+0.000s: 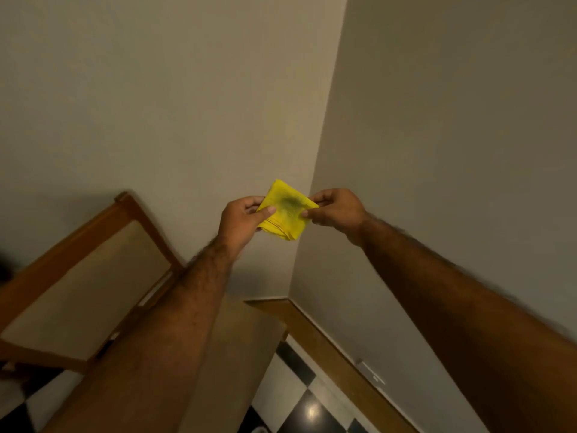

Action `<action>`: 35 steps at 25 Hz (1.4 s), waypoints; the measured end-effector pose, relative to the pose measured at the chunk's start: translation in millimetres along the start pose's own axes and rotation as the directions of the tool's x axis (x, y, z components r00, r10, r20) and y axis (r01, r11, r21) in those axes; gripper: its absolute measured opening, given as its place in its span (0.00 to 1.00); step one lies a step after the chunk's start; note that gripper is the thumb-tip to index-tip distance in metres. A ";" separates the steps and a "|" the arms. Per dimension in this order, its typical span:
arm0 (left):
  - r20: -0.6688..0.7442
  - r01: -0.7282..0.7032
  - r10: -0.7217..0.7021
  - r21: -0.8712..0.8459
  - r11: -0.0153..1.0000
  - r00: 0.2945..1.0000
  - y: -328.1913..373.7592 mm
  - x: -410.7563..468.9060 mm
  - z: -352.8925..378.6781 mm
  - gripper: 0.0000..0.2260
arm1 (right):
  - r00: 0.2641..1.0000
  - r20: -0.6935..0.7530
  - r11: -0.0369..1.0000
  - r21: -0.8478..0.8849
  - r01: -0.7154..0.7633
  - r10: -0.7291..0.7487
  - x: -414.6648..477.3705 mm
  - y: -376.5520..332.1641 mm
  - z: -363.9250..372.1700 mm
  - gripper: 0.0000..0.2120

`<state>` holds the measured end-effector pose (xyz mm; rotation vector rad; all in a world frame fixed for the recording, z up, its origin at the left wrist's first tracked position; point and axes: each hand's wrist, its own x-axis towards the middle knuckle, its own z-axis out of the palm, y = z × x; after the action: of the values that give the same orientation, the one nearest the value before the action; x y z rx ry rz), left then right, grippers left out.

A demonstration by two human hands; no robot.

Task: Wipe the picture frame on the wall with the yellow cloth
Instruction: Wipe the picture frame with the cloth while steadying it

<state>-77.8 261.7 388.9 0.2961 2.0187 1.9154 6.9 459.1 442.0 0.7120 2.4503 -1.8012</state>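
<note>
Before a bare wall corner, both hands, left hand and right hand, pinch a folded yellow cloth by opposite edges. No picture frame visible; best turn its clean side outward.

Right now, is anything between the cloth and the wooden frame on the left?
Nothing visible. Both hands, left and right, pinch the folded cloth in open air near the wall corner. The frame lies lower left, with only the left forearm crossing its near edge.
</note>
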 end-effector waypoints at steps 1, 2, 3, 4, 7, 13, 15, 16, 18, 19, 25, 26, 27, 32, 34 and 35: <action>0.016 -0.028 0.028 0.003 1.000 0.999 20.4 -0.9 12.5 0.10 | 0.999 -0.021 0.999 -0.016 0.030 -0.030 -9.1 -13.2 -18.9 0.16; 0.034 -0.056 0.056 0.000 0.998 0.998 40.7 -1.7 24.3 0.10 | 0.997 -0.049 0.997 -0.038 0.065 -0.066 -18.4 -27.7 -36.8 0.15; 0.051 -0.089 0.089 -0.007 0.996 0.995 62.4 -2.6 36.2 0.10 | 0.991 -0.083 0.993 -0.066 0.103 -0.108 -28.7 -43.3 -55.0 0.14; 0.069 -0.124 0.125 -0.021 0.992 0.990 86.5 -5.0 49.5 0.10 | 0.981 -0.120 0.985 -0.095 0.141 -0.152 -40.8 -60.0 -74.9 0.14; 0.100 -0.228 0.232 -0.052 0.972 0.967 154.0 -9.9 78.2 0.08 | 0.944 -0.204 0.960 -0.164 0.227 -0.258 -70.9 -113.0 -122.0 0.14; 0.252 -0.418 0.416 -0.051 0.907 0.873 289.7 -37.4 135.3 0.12 | 0.847 -0.338 0.893 -0.335 0.299 -0.410 -150.8 -204.0 -215.9 0.15; 0.319 -0.460 0.456 -0.067 0.886 0.831 323.4 -49.0 151.9 0.11 | 0.812 -0.378 0.876 -0.374 0.306 -0.445 -176.9 -224.7 -239.6 0.14; 0.339 -0.490 0.483 -0.072 0.869 0.807 339.9 -55.6 160.7 0.10 | 0.793 -0.397 0.866 -0.393 0.309 -0.463 -191.3 -235.1 -250.5 0.14; 0.335 -0.556 0.551 -0.091 0.826 0.764 371.9 -67.4 177.7 0.09 | 0.753 -0.432 0.851 -0.413 0.323 -0.496 -219.4 -256.2 -269.6 0.15; 0.322 -0.586 0.587 -0.110 0.803 0.743 390.1 -73.6 185.6 0.10 | 0.728 -0.456 0.846 -0.414 0.336 -0.512 -233.7 -268.1 -278.9 0.16; 0.272 -0.660 0.717 -0.280 0.697 0.642 502.9 -108.9 220.8 0.12 | 0.481 -0.530 0.713 -0.567 0.412 -0.699 -322.6 -334.8 -319.6 0.20; 0.262 -0.657 0.731 -0.322 0.682 0.630 527.2 -114.9 225.5 0.11 | 0.389 -0.532 0.658 -0.636 0.404 -0.752 -341.5 -346.8 -329.8 0.20; 0.251 -0.655 0.744 -0.358 0.666 0.620 552.1 -120.3 228.6 0.10 | 0.280 -0.525 0.595 -0.718 0.362 -0.804 -360.9 -358.5 -341.6 0.21; 0.192 -0.675 0.809 -0.464 0.574 0.556 667.6 -145.3 242.7 0.05 | -0.169 -0.338 0.340 -0.940 0.019 -0.926 -466.5 -394.0 -429.8 0.22; 0.172 -0.708 0.829 -0.447 0.547 0.532 699.7 -151.8 258.1 0.06 | -0.234 -0.280 0.323 -0.932 -0.167 -0.931 -503.4 -395.4 -469.1 0.27; 0.161 -0.720 0.836 -0.442 0.536 0.524 712.8 -155.2 267.9 0.06 | -0.245 -0.269 0.331 -0.907 -0.261 -0.931 -519.0 -394.5 -487.5 0.30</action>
<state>109.2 499.2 1104.9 1.6020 1.3385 2.3873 447.8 630.9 1104.4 1.1679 4.1792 1.4714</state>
